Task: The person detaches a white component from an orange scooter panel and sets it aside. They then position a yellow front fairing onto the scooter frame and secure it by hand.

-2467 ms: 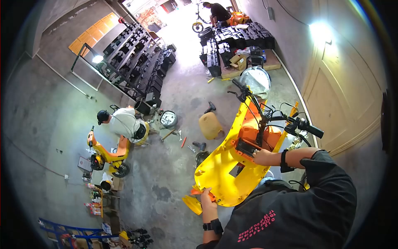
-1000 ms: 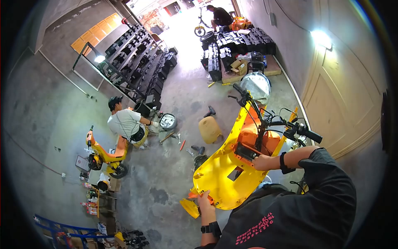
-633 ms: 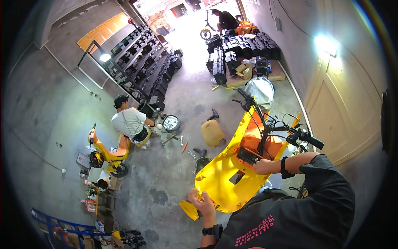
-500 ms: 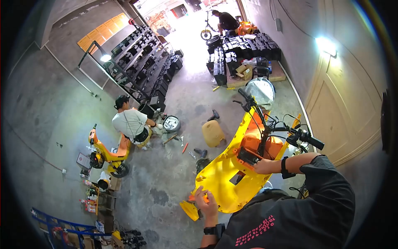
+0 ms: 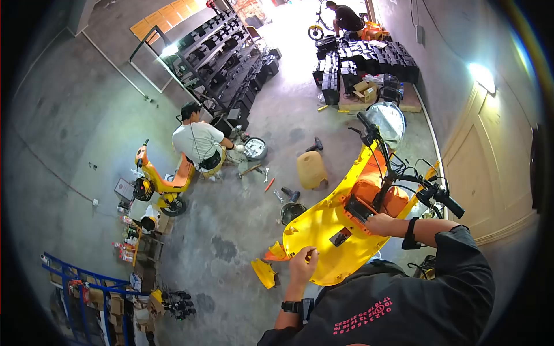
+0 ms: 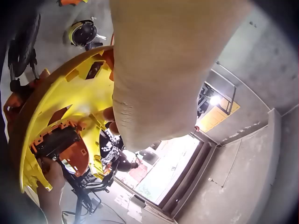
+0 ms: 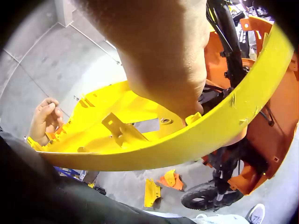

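A large yellow scooter body panel [image 5: 323,245] lies in front of the person, below the scooter's black handlebars [image 5: 430,190]. My right hand [image 5: 378,224] grips the panel beside a black box [image 5: 359,209] set in an orange compartment; the right wrist view shows fingertips below the yellow rim. At the panel's lower left end my left hand [image 5: 303,266] is raised, fingers loosely curled and thumb near the fingertips, as the right wrist view shows the hand [image 7: 46,119] from the side. No object shows in it.
On the floor lie a yellow piece [image 7: 152,192] and an orange piece [image 7: 170,180]. Further off are a tan cover [image 5: 312,170], power drills [image 5: 314,144] and wrenches. A seated person [image 5: 199,138] works by a small scooter [image 5: 167,179]. Black boxes [image 5: 375,60] are stacked behind.
My left hand has let go of the panel's end, opened, then risen with its fingers curled. The right hand keeps its hold. The head view has turned left; the seated person has straightened up.
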`<state>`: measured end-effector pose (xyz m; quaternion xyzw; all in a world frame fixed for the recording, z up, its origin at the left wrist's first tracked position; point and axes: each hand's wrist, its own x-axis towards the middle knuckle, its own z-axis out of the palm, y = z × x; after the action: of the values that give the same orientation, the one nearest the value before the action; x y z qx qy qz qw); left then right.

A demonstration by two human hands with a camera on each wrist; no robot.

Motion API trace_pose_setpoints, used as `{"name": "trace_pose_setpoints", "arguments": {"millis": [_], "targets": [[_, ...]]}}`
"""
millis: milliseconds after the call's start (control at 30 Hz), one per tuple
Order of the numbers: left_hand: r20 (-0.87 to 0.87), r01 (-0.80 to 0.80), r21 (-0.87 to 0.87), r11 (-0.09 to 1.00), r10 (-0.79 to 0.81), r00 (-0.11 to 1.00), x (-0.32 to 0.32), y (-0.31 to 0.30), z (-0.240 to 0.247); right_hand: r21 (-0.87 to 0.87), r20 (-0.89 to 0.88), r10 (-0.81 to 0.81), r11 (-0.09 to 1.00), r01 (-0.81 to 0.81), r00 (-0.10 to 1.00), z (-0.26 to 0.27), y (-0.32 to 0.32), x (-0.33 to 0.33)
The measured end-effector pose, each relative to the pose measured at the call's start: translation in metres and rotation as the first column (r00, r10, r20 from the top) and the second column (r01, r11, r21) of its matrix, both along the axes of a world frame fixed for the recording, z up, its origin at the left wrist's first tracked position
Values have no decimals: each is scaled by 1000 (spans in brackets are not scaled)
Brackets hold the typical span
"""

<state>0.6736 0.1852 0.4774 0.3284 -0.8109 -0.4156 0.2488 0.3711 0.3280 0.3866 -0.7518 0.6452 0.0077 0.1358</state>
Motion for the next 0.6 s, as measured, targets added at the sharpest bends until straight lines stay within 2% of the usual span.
{"name": "trace_pose_setpoints", "arguments": {"millis": [33,67,100,167,233,300,333,367,400,467,600], "targets": [[-5,13,-2,1000,-13,1000,0,0,0,27,84,-38,999,36,996,5,-6,5],[-9,27,-3,1000,-27,1000,-1,0,1,102,258,-183,982,161,949,20,-15,16],[-6,30,4,1000,-30,1000,-2,0,3,198,411,-329,943,269,850,38,-25,31],[-53,100,-12,995,-100,994,-5,0,11,190,682,-316,948,257,660,49,-42,54],[-14,142,-35,989,-142,990,-8,0,19,237,774,-322,946,221,545,75,-57,83],[32,186,-57,981,-184,982,-7,0,19,383,744,-410,909,166,527,100,-67,104],[28,209,-136,968,-207,978,-6,-1,16,302,782,-349,937,176,517,96,-70,113],[26,232,-214,949,-232,972,-5,-2,14,305,785,-354,935,180,508,94,-70,117],[32,242,-210,947,-241,970,-5,-2,14,395,781,-433,901,181,450,92,-71,120],[-17,167,-189,968,-173,985,-5,0,16,563,733,-580,811,160,355,108,-71,122],[-27,103,-201,974,-111,993,-1,-1,-7,578,767,-587,808,117,261,80,-68,116]]}}
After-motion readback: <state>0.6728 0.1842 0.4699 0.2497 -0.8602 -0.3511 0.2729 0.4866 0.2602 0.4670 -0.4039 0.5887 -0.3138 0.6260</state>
